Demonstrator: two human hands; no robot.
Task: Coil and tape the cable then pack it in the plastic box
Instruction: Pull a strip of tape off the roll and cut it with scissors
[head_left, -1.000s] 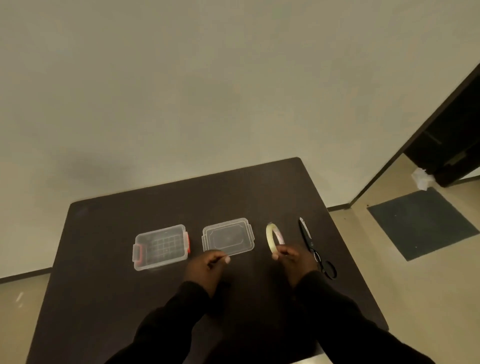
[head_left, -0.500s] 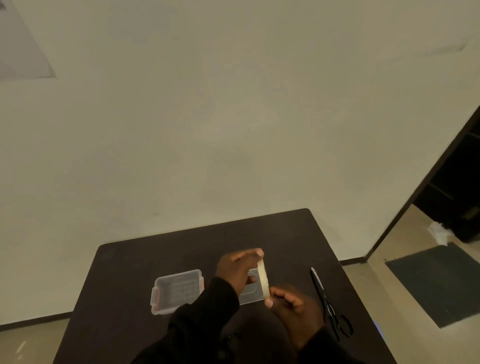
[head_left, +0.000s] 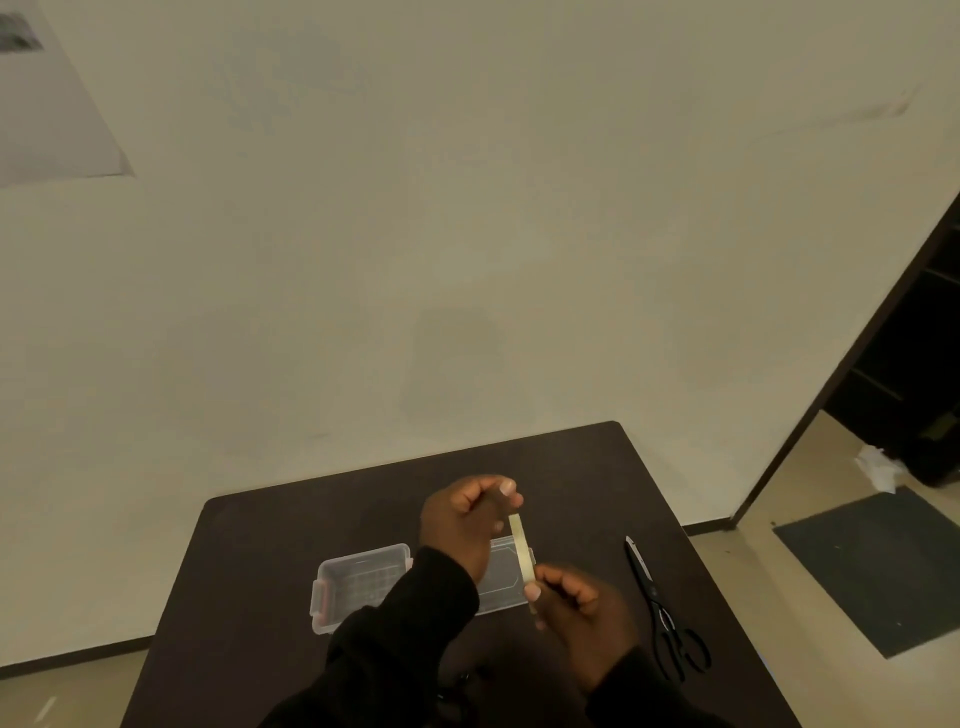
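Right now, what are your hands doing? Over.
Both hands, left and right, holding tape roll above table. Plastic box open. Scissors untouched.

My right hand (head_left: 582, 613) no longer holds the pale yellowish roll of tape (head_left: 522, 553) down on the dark worktop (head_left: 260, 597); it is now lifted edge-on between both hands, my left hand (head_left: 467, 525) risen from beside the clear lid, pinching at its top.

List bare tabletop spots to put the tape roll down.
Free: the dark table behind the clear plastic box and clear lid, and its left part beside the box. Tight: between lid and black scissors, under the right hand holding the tape roll.
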